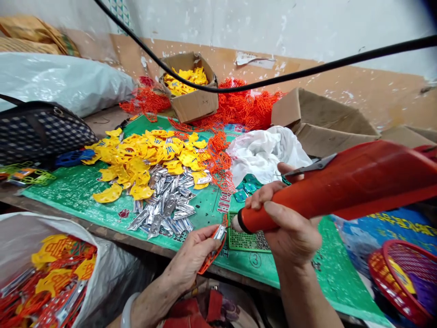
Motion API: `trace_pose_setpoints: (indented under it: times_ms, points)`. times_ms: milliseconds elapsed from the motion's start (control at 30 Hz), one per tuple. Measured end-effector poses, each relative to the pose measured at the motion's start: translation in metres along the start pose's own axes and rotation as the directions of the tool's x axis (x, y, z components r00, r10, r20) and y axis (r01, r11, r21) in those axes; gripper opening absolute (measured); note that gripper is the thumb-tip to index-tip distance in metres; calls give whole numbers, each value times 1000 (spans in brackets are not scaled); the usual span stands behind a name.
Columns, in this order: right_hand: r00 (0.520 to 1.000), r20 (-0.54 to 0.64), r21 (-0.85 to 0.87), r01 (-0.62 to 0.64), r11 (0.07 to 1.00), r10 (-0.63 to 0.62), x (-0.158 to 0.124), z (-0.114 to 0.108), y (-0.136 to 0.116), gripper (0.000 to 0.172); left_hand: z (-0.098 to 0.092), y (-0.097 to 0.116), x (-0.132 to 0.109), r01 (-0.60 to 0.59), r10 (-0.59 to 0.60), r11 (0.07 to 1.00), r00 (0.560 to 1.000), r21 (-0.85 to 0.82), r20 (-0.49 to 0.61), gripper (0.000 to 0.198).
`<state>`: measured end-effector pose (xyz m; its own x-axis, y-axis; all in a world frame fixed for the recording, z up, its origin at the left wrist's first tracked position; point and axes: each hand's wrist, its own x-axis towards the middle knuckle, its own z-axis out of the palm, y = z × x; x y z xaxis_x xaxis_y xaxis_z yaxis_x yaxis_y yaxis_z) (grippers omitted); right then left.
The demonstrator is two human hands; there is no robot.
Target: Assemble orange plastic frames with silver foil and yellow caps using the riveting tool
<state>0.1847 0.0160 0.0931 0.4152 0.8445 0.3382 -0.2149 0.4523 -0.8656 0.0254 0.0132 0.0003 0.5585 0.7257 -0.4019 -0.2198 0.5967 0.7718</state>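
With fingers (209, 246) of the left hand (186, 260), pinching a silvery piece (220, 232) and an orange piece (209, 262) beside a green tray (244, 243). With the right hand (292, 234), gripping a red tool (314, 196).

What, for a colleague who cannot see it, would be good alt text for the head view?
A person's right hand holds a red tool, its tip near an orange-and-silver piece in the left hand. Beyond, yellow pieces and silver pieces lie heaped on a green sheet; a green tray sits by the tip.
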Motion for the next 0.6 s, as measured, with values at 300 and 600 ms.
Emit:
trace_pose_setpoints:
  times_ms: [300, 600]
  points:
    - [999, 2, -7, -52, 999, 52, -2, 5, 8, 53, 1, 1, -1, 12, -12, 1000, 1000, -3, 4, 33]
    - [996, 12, 51, -85, 995, 85, -3, 6, 9, 56, 4, 2, -1, 28, -28, 999, 1000, -25, -7, 34]
